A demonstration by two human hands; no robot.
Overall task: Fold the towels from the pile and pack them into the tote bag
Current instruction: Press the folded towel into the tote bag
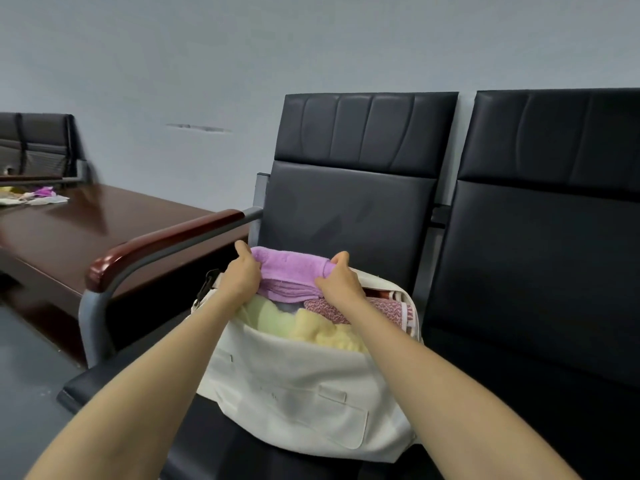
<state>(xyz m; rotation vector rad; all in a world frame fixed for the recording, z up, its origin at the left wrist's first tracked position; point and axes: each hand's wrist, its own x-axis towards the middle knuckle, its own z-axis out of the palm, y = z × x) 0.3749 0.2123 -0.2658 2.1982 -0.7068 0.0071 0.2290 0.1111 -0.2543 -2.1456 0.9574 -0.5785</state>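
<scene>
packing step in hand: left hand (242, 276) and right hand (337, 282) each pinch an end of the folded purple towel (291, 271), held over the cream tote bag (294, 386) mouth at its 12 o'clock edge. bag sits on a black chair (346, 209), nearly full. next move likely needs pressing down.

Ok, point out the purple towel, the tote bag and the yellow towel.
purple towel (291, 268), head view, on its folded top face.
tote bag (294, 386), head view, on its cream front panel.
yellow towel (329, 336), head view, on the fluffy part inside the bag's front rim.
</scene>
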